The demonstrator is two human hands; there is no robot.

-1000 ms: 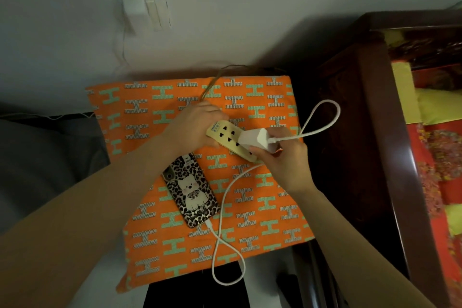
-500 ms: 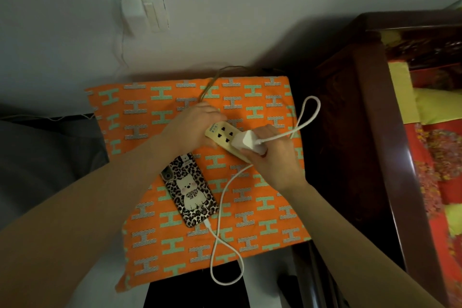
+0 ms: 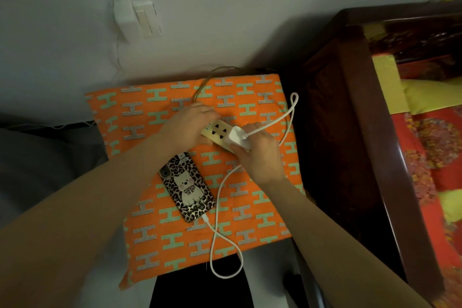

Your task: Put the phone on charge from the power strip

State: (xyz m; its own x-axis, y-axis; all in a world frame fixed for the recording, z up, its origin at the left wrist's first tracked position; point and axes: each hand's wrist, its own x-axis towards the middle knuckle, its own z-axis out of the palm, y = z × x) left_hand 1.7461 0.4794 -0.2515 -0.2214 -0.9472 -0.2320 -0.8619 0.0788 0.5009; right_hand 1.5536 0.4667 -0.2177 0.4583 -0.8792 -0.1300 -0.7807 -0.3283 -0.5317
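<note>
Two bare forearms enter from the lower corners and meet at centre frame. Left hand [image 3: 186, 127]: palm down, fingers curled over the near-left end of the pale yellow rectangular power strip [image 3: 217, 132], pinning it against the orange cloth with a green and grey H pattern [image 3: 155, 245] that covers the tabletop. Right hand [image 3: 262, 155]: wrist bent, fingers closed around the white block-shaped charger plug [image 3: 236, 136], which sits against the strip's right portion. Cannot tell whether the prongs are fully seated; hand hides the far end of the strip.

Strip appearance: several dark socket openings visible between the two hands, a brown cord [image 3: 207, 80] running from under the left hand toward the wall at upper centre.

Phone in a leopard-print case with a white cartoon dog [image 3: 187, 186]: lying back-up on the cloth, just below the left wrist, tilted diagonally. White charging cable [image 3: 217, 197] is plugged into its lower end, loops off the cloth's bottom edge, crosses itself, and rises to the plug; a second loop arcs out to the right of the plug.

Dark wooden furniture [image 3: 350, 132] at right.
</note>
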